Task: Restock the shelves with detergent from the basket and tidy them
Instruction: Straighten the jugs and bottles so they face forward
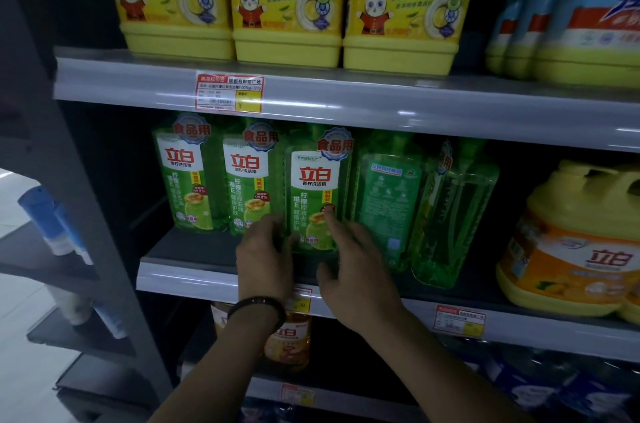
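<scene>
Green detergent bottles stand in a row on the middle shelf [194,251]. My left hand [265,254] and my right hand [356,261] flank the third green bottle [313,187] near its base. Left fingers rest against its lower left side; right fingertips touch its label at the lower right. Fingers are spread, and neither hand clearly wraps the bottle. To its right, a green bottle [388,201] faces backwards and another green bottle [453,215] is turned sideways and leans. The basket is not in view.
Yellow detergent bottles [287,0] fill the shelf above, with blue-labelled ones [571,14] at the right. A large yellow-orange jug [575,242] stands right on the middle shelf. An orange bottle [289,343] sits on the shelf below. Another rack with blue-capped items [52,218] is at the left.
</scene>
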Demonstrator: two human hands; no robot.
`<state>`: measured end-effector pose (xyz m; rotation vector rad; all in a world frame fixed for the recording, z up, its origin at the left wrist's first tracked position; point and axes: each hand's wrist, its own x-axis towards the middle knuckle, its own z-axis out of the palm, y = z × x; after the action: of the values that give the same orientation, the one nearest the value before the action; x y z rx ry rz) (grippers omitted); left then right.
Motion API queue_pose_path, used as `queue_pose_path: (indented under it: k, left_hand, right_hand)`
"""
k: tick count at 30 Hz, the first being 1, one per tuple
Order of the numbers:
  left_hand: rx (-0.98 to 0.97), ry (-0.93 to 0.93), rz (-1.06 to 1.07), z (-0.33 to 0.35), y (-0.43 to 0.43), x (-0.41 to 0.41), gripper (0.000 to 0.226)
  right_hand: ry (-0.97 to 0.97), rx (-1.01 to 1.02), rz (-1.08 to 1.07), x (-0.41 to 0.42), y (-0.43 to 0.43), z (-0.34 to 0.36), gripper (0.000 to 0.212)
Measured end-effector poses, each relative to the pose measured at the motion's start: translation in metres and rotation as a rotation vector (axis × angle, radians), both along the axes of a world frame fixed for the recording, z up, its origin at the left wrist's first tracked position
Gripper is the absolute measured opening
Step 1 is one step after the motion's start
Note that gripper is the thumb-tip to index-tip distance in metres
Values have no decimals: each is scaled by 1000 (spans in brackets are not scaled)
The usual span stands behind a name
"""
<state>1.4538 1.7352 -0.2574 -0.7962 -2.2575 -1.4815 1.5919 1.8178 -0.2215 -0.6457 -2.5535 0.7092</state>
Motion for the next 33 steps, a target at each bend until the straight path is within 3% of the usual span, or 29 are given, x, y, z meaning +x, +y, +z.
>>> queue_pose_path:
  k: [6, 17, 22, 25, 28, 33]
  left_hand:
    - [-50, -53, 73, 2, 12, -1, 15]
    - [-43, -50, 117, 4, 15, 5, 14]
    - [-196, -31, -35, 13, 4, 10, 29]
    - [-145, -3, -58, 29, -5, 20, 25]
    - [-43, -63, -191, 51, -7, 51, 19]
    - [-95, -139, -390, 54, 12, 105, 52]
  right_hand:
    - [-173, 23, -26, -9, -2, 4, 92]
    - [-60, -166, 14, -20, 11, 5, 91]
    - [126, -344, 33, 26, 2, 15, 67]
    - [252, -332, -95, 64, 2, 24, 52]
    - [307, -408, -167, 94, 13, 30, 53]
    - [306, -564, -240, 109, 21, 29, 64]
